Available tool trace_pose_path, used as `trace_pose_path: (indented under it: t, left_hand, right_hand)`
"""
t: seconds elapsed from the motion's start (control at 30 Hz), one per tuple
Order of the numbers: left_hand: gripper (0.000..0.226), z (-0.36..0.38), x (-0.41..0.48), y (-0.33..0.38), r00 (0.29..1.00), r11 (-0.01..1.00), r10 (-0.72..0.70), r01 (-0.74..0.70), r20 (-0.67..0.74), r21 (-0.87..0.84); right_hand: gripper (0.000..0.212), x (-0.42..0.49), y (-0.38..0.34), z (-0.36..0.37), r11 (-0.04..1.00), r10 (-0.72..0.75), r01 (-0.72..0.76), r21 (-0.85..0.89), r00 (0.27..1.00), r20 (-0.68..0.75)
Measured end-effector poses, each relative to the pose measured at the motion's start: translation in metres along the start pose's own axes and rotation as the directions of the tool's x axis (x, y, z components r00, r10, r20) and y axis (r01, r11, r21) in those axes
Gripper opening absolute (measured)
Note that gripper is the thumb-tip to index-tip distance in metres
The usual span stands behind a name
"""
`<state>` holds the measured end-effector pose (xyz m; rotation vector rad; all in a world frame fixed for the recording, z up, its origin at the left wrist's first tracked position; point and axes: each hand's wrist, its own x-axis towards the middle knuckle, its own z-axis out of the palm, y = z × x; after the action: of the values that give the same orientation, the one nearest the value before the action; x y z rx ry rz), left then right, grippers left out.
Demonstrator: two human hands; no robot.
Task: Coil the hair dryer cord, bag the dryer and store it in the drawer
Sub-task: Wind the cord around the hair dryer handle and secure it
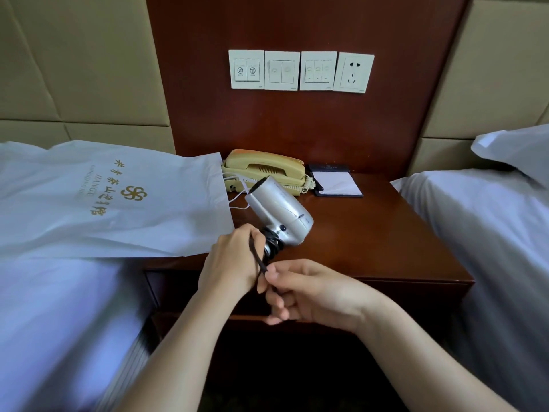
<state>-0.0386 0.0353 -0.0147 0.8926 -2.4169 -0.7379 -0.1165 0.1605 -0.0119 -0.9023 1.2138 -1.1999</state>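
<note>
A silver hair dryer [277, 208] hangs just above the wooden nightstand [371, 230], nozzle pointing up and left. Black cord [271, 242] is wound in several turns around its handle. My left hand [231, 260] grips that handle, with the wound cord under its fingers. A short stretch of cord runs down to my right hand [309, 292], which pinches it between thumb and fingers in front of the nightstand's edge. A white drawstring bag [118, 200] with gold lettering lies flat across the left bed and the nightstand's left side. The drawer front [416, 295] sits below the tabletop, partly hidden by my hands.
A beige telephone [264, 168] and a notepad [335, 182] stand at the back of the nightstand. White beds [481, 233] flank it on both sides. Switch plates and a wall socket [353, 72] are on the wooden panel above.
</note>
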Motion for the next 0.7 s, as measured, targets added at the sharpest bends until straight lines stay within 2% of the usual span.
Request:
trace_pose_path:
  t: [0.1, 0.2, 0.27, 0.37, 0.47, 0.57, 0.63, 0.7]
  left_hand:
    - [0.016, -0.004, 0.001, -0.003, 0.999, 0.999, -0.042, 0.041, -0.031, -0.017]
    - [0.015, -0.006, 0.002, -0.007, 0.999, 0.999, -0.037, 0.037, -0.010, 0.013]
    - [0.013, -0.007, 0.002, -0.008, 0.999, 1.000, -0.019, 0.019, 0.026, 0.018]
    - [0.020, -0.008, 0.001, -0.007, 0.997, 1.000, 0.018, -0.017, 0.076, -0.004]
    - [0.026, -0.010, 0.000, -0.003, 0.983, 0.995, 0.080, -0.068, 0.163, -0.077]
    - [0.032, -0.011, -0.002, 0.004, 0.950, 0.989, 0.104, -0.067, 0.294, -0.133]
    - [0.037, -0.010, -0.003, 0.007, 0.922, 0.985, 0.111, -0.052, 0.371, -0.164]
    - [0.039, -0.010, -0.004, 0.012, 0.885, 0.977, 0.142, -0.053, 0.444, -0.207]
  right_hand:
    - [0.032, -0.001, -0.008, -0.004, 0.993, -0.028, 0.017, -0.116, 0.995, -0.098]
    - [0.038, -0.008, -0.021, -0.013, 0.925, -0.137, 0.026, -0.379, 0.953, -0.270]
    - [0.042, -0.011, -0.025, -0.017, 0.789, -0.307, 0.035, -0.613, 0.888, -0.344]
    - [0.044, -0.016, -0.030, -0.018, 0.514, -0.558, 0.029, -0.857, 0.770, -0.308]
    - [0.042, -0.021, -0.036, -0.022, 0.332, -0.709, -0.043, -0.942, 0.647, -0.280]
    - [0.053, -0.023, -0.044, -0.031, 0.180, -0.801, -0.154, -0.971, 0.551, -0.236]
    - [0.059, -0.025, -0.049, -0.039, 0.172, -0.817, -0.201, -0.964, 0.517, -0.254]
    - [0.060, -0.028, -0.054, -0.046, 0.213, -0.796, -0.220, -0.952, 0.526, -0.300]
